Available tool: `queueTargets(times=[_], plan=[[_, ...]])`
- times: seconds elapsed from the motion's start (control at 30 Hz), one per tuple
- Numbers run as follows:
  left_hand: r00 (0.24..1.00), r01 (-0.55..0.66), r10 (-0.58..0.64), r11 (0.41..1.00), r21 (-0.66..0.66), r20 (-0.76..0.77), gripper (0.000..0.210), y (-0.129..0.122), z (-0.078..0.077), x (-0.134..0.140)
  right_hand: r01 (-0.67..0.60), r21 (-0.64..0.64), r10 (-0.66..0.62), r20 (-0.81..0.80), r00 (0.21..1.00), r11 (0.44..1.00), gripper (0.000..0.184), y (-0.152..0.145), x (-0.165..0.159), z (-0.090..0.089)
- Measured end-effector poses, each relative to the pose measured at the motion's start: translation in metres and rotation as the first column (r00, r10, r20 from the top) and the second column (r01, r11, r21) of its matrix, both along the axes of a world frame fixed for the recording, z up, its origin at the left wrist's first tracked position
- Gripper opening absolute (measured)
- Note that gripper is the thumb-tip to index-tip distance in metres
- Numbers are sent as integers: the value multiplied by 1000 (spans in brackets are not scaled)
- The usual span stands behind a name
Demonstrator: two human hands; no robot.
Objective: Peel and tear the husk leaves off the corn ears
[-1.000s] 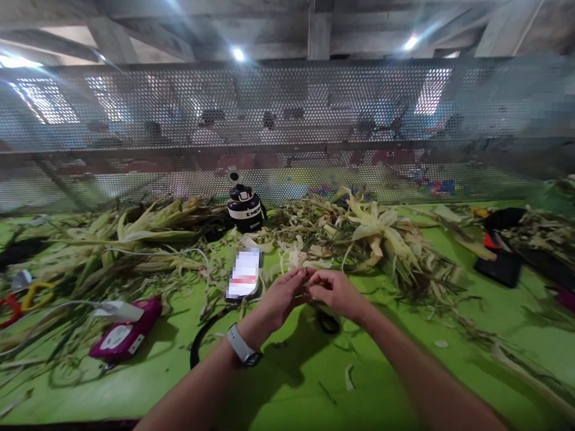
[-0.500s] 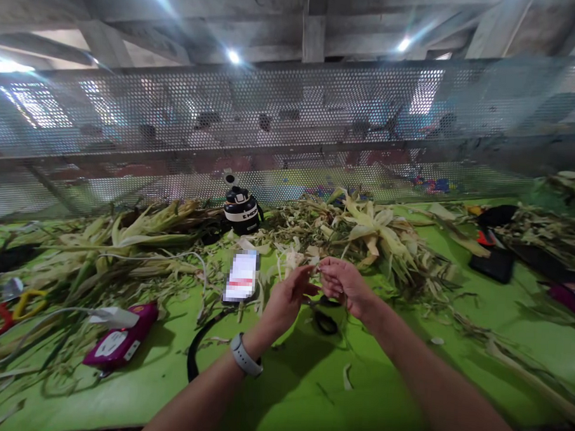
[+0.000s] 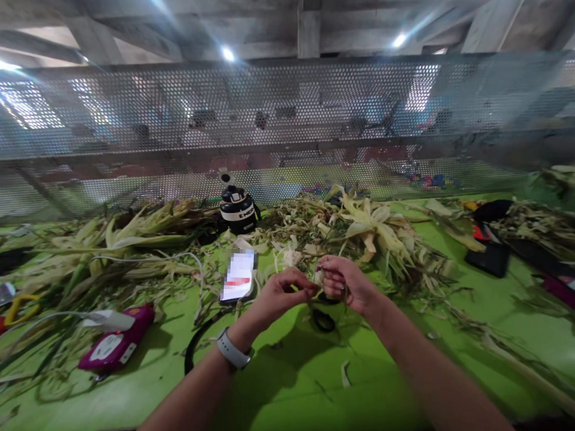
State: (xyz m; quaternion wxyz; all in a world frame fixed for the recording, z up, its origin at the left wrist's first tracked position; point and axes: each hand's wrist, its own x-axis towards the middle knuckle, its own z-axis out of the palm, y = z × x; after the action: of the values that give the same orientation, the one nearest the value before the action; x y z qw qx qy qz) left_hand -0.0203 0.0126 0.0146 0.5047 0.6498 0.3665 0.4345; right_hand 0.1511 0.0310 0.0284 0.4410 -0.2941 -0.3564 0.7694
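Note:
My left hand, with a pale watch on its wrist, pinches the lower end of a small pale strip of corn husk between thumb and forefinger. Close beside it, my right hand is closed with curled fingers on the upper part of the same strip. A thin strand hangs below the right hand. Under both hands, a black loop like a scissor handle rests on the green table; the rest of it is partly hidden. Dried corn husks are heaped just beyond the hands.
A lit phone lies left of my hands, with a black bottle behind it. Further left are a purple device with a white cable and yellow-handled scissors. A perforated metal screen borders the table's far side.
My left hand has moved slightly down and left, its thumb now stretched toward the strip. My right hand stays nearly in place. The whole view has shifted slightly.

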Motion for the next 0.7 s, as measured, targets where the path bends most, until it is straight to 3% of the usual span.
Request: queueTargets(times=[0.1,0.17,0.3,0.4,0.47,0.57,0.7], plan=[[998,43,-35,984,-171,49,17,-1,-3,2,-10,-2,10,-7,1000,1000,8,-1,0,2],[999,51,-46,978,-201,29,19,-3,-6,4,-5,17,5,-10,1000,1000,9,-2,0,2],[999,-26,26,1000,-3,-35,15,-5,-5,7,-7,51,10,-53,999,999,12,-2,-1,2],[986,-153,161,971,185,-29,10,-8,1,8,-17,31,19,-86,996,999,12,0,0,2],[971,-236,238,946,223,18,7,-11,4,9,-16,0,16,-94,995,1000,11,1,1,2],[963,-267,254,948,175,90,7,-14,6,10,-12,-38,8,-88,996,999,11,1,0,1],[966,-181,182,983,-21,182,17,-14,1,12,-20,-52,16,-67,998,998,13,0,-4,-3]])
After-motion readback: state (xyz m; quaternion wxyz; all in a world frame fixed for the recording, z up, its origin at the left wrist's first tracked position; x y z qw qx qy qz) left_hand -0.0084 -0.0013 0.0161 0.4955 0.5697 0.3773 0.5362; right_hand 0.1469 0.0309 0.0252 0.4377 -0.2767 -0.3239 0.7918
